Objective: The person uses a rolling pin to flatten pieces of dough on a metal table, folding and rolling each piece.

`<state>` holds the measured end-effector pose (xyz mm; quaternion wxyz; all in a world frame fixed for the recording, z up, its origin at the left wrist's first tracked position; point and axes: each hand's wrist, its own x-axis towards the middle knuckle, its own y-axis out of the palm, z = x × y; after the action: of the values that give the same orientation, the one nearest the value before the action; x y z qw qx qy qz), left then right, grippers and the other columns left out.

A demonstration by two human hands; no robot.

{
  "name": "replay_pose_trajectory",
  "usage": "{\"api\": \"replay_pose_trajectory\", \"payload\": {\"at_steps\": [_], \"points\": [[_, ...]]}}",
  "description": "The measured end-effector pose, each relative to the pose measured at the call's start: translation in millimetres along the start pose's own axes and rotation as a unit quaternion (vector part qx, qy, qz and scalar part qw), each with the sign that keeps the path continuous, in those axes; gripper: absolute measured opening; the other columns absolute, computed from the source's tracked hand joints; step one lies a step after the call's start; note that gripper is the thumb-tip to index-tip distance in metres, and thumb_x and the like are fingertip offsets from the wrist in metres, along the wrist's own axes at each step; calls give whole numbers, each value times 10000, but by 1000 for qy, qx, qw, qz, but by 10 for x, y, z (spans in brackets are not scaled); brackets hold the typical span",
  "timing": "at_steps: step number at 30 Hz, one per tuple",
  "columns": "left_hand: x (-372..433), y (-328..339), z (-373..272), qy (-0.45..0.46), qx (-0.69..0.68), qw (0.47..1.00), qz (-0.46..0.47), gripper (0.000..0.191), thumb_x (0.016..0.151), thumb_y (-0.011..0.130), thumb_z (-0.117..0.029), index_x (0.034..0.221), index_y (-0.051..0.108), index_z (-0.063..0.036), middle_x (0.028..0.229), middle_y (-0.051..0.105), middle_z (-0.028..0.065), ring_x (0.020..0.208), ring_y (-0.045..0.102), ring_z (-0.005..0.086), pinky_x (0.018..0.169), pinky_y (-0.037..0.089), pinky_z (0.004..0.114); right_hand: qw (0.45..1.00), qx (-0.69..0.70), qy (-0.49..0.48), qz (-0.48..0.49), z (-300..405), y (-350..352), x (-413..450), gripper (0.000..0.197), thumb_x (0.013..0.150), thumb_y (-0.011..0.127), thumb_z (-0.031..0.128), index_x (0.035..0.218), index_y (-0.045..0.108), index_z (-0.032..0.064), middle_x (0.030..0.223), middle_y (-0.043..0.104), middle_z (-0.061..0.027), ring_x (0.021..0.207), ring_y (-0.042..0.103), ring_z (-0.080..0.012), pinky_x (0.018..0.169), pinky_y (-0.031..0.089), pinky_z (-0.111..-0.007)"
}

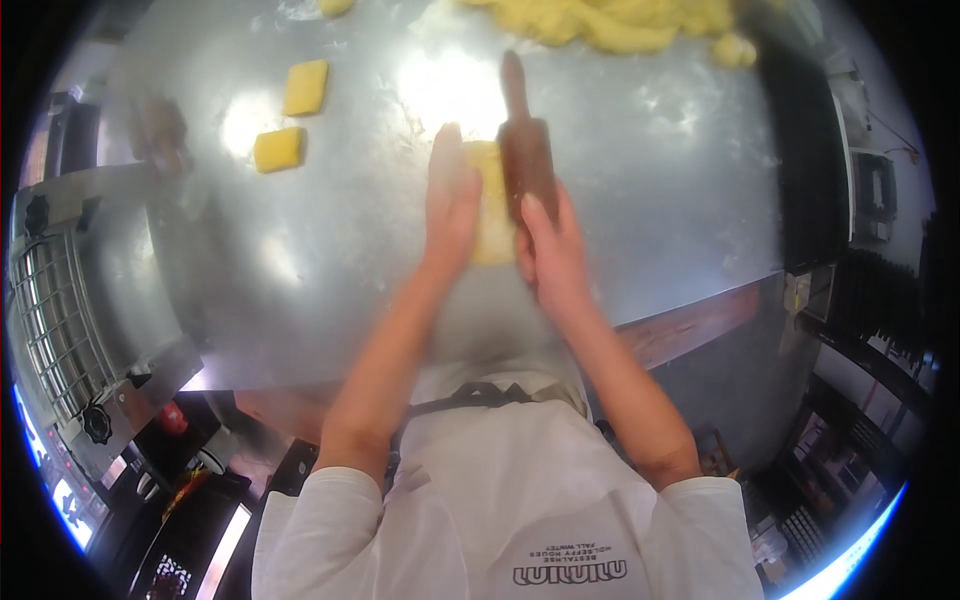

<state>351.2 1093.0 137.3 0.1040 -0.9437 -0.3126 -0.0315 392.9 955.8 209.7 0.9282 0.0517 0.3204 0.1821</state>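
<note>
A flattened rectangle of yellow dough [492, 217] lies on the metal worktable [360, 225] right in front of me. My left hand [451, 202] rests flat along the dough's left edge, fingers together and pointing away from me, holding nothing that I can make out. In my right hand [550, 244] is a dark wooden rolling pin [527, 150], gripped around its near end. The pin stands lengthwise along the dough's right side, its far handle pointing away. Whether the pin presses on the dough or hovers just over it, I cannot tell.
Two folded dough pieces [305, 88] [279, 150] lie to the left. A large dough mass [600, 22] spreads at the far side, with a small lump [733, 51] beside it. A machine with a wire guard [64, 322] stands at the left edge.
</note>
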Motion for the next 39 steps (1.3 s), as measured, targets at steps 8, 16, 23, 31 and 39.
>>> {"api": "replay_pose_trajectory", "payload": {"at_steps": [8,16,23,31,39], "points": [[206,-85,-205,59,319,946,14,774,1004,596,-332,1536,230,94,1580,301,275,1482,279,414,1224,223,464,934,-299,-166,-109,4,-1217,267,738,925,711,340,1535,361,117,1018,677,-93,737,628,-171,632,498,-296],[29,403,-219,100,409,895,147,945,898,696,-444,1518,248,110,1591,264,295,1482,238,454,1229,179,521,812,-527,-164,-188,171,-1158,273,786,835,786,433,1441,407,106,1170,699,-190,1033,684,-397,872,537,-425],[106,-141,-499,21,206,978,-8,624,972,581,-238,1470,366,71,1525,359,295,1425,329,448,1204,244,487,815,-526,-223,-96,500,-1064,448,718,806,781,514,1377,521,163,1095,718,-162,936,700,-365,791,544,-440],[643,-606,-21,97,518,846,75,416,1021,473,-257,720,631,-17,751,625,173,777,585,405,713,438,516,703,-646,-290,69,626,-462,1021,446,947,566,523,1247,630,200,878,730,-99,828,691,-350,718,528,-447],[52,-654,12,94,486,869,11,481,1029,437,-303,674,622,-37,699,616,198,679,574,429,654,446,525,689,-625,-336,147,485,-553,678,680,860,586,668,1312,607,160,823,723,-132,753,701,-325,678,529,-435]]}}
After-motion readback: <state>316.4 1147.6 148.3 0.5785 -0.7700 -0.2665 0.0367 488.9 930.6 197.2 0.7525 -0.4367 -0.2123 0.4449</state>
